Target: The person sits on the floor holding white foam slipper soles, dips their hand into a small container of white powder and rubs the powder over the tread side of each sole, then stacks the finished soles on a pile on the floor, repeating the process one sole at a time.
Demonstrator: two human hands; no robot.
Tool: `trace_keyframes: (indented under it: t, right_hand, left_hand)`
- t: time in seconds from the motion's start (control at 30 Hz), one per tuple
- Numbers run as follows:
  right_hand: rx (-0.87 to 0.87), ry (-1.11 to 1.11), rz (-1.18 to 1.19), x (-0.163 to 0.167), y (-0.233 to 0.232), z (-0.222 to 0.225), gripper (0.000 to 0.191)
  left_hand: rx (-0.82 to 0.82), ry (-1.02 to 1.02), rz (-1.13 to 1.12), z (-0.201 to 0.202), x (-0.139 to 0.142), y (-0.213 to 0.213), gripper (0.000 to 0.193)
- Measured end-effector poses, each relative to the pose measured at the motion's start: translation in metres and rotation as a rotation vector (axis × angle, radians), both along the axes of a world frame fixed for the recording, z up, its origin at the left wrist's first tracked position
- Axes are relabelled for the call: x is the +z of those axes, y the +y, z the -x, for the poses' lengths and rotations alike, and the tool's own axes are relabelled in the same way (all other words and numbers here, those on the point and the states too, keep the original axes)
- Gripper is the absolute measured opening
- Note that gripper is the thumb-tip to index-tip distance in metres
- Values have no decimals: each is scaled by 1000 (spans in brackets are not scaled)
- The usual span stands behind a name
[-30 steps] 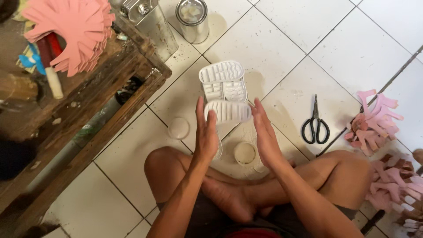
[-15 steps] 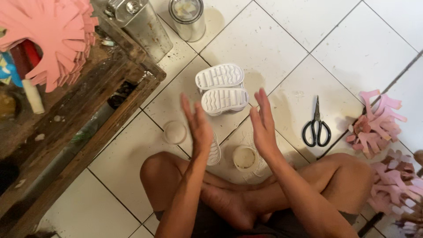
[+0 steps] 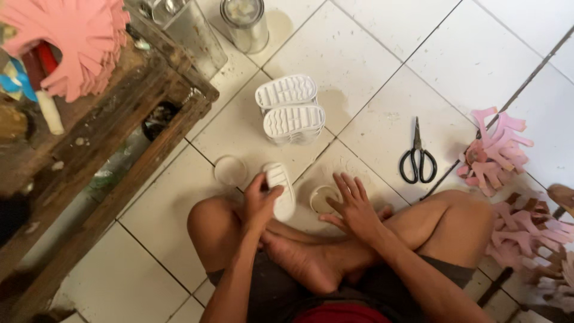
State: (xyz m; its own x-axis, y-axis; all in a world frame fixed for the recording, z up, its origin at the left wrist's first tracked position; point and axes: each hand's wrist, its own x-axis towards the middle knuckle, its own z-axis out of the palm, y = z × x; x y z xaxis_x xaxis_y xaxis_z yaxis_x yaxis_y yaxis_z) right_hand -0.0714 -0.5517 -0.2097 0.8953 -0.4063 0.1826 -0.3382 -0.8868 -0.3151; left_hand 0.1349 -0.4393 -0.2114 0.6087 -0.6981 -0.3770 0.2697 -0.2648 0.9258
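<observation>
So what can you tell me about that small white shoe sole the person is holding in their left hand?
The small white shoe sole looks like moulded rubber or foam, oblong with rounded ends and ribbed tread across its upper face. The left hand grips its near left edge, tilting it over the white tiled floor, above the crossed legs. It sits apart from the stacked white soles further out.

The person wears dark grey shorts (image 3: pixel 281 287) and a red top (image 3: pixel 341 314), arms and feet bare.

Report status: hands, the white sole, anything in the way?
Left hand grips white sole. Right hand open, resting over small round lid. Sole stacks ahead, scissors right; nothing blocking.
</observation>
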Motion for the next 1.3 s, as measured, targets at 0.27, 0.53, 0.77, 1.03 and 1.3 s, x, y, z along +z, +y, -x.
trace_keyframes:
  t: [0.27, 0.53, 0.77, 1.03, 1.3]
  right_hand:
    - [46, -131, -240, 27, 2, 26, 34]
    - [91, -670, -61, 87, 28, 20, 79]
    - [310, -796, 47, 98, 25, 21, 91]
    - [47, -685, 57, 106, 37, 28, 75]
    - [19, -708, -71, 97, 41, 1, 66]
  left_hand:
    - [10, 356, 212, 22, 83, 38, 40]
    - [-561, 59, 85, 34, 163, 56, 46]
    - [-571, -70, 213, 38, 174, 49, 46]
    - [-337, -331, 284, 46, 188, 35, 33]
    - [-157, -319, 469, 68, 189, 18, 35]
